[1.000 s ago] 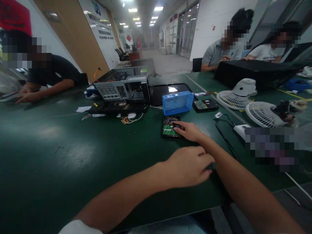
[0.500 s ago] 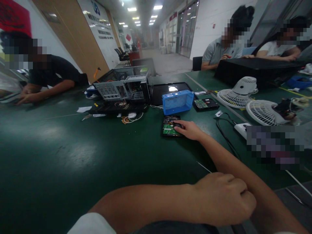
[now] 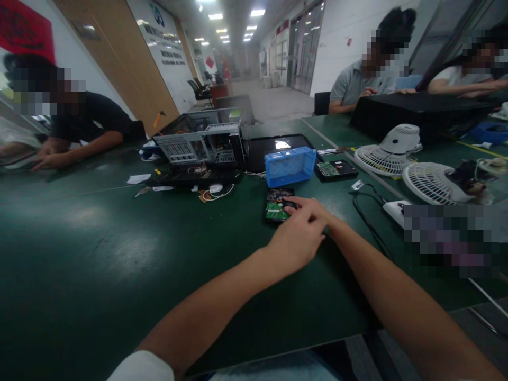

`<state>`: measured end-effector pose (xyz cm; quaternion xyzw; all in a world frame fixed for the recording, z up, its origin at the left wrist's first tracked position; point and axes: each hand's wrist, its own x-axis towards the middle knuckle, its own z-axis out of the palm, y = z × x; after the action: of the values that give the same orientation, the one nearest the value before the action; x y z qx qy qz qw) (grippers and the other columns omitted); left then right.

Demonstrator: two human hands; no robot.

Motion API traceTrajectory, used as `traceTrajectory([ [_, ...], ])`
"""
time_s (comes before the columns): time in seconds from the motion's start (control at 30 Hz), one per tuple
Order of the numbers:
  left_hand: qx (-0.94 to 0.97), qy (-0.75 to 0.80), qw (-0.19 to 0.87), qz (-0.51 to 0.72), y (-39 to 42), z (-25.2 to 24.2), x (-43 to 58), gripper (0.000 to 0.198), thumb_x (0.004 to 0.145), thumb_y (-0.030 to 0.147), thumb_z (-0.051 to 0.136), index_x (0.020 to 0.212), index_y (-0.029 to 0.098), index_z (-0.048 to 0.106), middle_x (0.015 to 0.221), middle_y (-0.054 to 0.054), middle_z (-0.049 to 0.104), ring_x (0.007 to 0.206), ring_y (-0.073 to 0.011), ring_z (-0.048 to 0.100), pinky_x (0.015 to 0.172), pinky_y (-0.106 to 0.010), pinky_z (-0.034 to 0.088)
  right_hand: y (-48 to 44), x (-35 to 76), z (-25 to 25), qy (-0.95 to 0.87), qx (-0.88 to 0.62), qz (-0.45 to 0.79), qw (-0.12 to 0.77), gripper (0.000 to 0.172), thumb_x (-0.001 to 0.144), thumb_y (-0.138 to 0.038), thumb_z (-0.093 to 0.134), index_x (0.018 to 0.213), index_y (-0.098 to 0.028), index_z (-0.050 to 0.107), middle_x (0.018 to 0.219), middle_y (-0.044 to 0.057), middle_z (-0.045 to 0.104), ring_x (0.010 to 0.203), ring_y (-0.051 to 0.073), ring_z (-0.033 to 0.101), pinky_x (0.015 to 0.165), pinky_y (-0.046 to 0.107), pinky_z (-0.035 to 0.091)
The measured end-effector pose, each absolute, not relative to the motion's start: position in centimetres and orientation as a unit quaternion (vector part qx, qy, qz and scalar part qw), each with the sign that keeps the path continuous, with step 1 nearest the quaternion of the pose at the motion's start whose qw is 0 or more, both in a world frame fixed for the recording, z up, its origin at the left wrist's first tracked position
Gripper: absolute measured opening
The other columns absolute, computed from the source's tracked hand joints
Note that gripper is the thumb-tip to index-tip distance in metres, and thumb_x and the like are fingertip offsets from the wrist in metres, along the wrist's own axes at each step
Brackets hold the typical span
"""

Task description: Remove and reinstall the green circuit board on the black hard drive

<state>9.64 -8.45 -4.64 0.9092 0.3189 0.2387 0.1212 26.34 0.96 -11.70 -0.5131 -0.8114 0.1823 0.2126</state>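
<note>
A hard drive point(image 3: 275, 211) lies on the green table with its green circuit board facing up. At its right edge is my right hand point(image 3: 311, 207), index finger and thumb resting on the board and the other fingers hidden. My left hand point(image 3: 297, 238) is closed just in front, overlapping the right hand near its thumb. A thin metal shaft, like a screwdriver's, stuck out of my left fist a moment ago; now the hand hides it. Right behind the drive stands a blue plastic bin point(image 3: 291, 168), tipped on its side. Another hard drive point(image 3: 336, 169) lies to the right of the bin.
An opened computer case point(image 3: 198, 145) stands at the back left beside a dark flat panel point(image 3: 278, 144). White fan parts point(image 3: 387, 153), a black cable point(image 3: 367, 219) and a power strip point(image 3: 395, 207) lie on the right. Other people sit around the table.
My left hand has moved forward and left, from over my right forearm to beside my right hand at the hard drive. My right hand stays on the drive.
</note>
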Motion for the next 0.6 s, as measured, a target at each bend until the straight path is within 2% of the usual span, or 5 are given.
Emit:
traceTrajectory([
  [0.13,0.865,0.392,0.099,0.298,-4.2,-2.2,4.2,0.026,0.094,0.027,0.063,0.119,0.019,0.067,0.110,-0.008,0.062,0.102,-0.0220,0.062,0.093,-0.038,0.053,0.7,26.2,-11.5,-0.810,-0.515,0.180,0.214,0.048,0.095,-0.044,0.059,0.139,-0.024,0.063,0.090,0.005,0.073,0.075,0.019,0.063,0.074,0.030,0.045],
  [0.3,0.805,0.444,0.061,0.389,-1.5,-1.8,0.4,0.027,0.091,0.023,0.065,0.118,0.021,0.065,0.110,-0.006,0.066,0.096,-0.0200,0.062,0.088,-0.036,0.054,0.4,26.0,-11.1,-0.802,-0.532,0.182,0.201,0.052,0.098,-0.049,0.054,0.144,-0.024,0.058,0.081,0.003,0.070,0.069,0.016,0.061,0.069,0.028,0.043],
  [0.6,0.793,0.441,0.085,0.412,-0.7,-3.1,0.9,0.025,0.092,0.022,0.065,0.116,0.020,0.063,0.112,-0.007,0.067,0.098,-0.0192,0.063,0.087,-0.035,0.055,0.2,26.0,-11.1,-0.800,-0.531,0.187,0.206,0.051,0.099,-0.049,0.052,0.145,-0.025,0.058,0.078,0.002,0.068,0.068,0.016,0.060,0.069,0.028,0.042],
])
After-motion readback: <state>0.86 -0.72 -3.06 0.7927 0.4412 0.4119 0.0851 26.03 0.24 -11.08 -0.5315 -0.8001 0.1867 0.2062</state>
